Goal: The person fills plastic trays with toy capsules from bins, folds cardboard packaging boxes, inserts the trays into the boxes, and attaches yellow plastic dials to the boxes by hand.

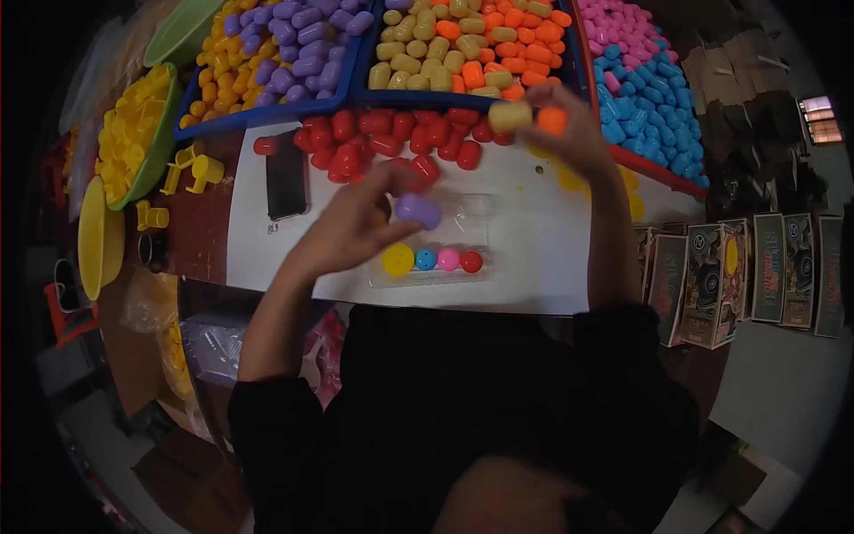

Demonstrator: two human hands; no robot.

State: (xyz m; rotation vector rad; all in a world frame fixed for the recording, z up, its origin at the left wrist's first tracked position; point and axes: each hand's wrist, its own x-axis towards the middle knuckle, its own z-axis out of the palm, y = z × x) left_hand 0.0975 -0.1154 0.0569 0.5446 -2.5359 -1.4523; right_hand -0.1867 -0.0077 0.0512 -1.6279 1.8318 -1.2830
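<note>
My left hand [347, 224] is closed around a purple capsule [418, 212] above a clear plastic tray [471, 214]. A yellow piece shows partly behind its fingers. In the tray's near row stand a yellow piece [398, 260], a blue one [426, 259], a pink one [448, 260] and a red one [471, 261]. My right hand [569, 133], slightly blurred, is raised at the right of the red capsules [382, 142]. It holds an orange capsule [551, 120], and a tan capsule [510, 117] is at its fingertips.
Blue trays [356, 93] of purple, yellow, tan and orange capsules line the back. A red-edged tray [658, 167] holds pink and blue ones. A phone [286, 176], yellow parts [207, 171] and a green basin [165, 160] are left; printed boxes [712, 280] stand right.
</note>
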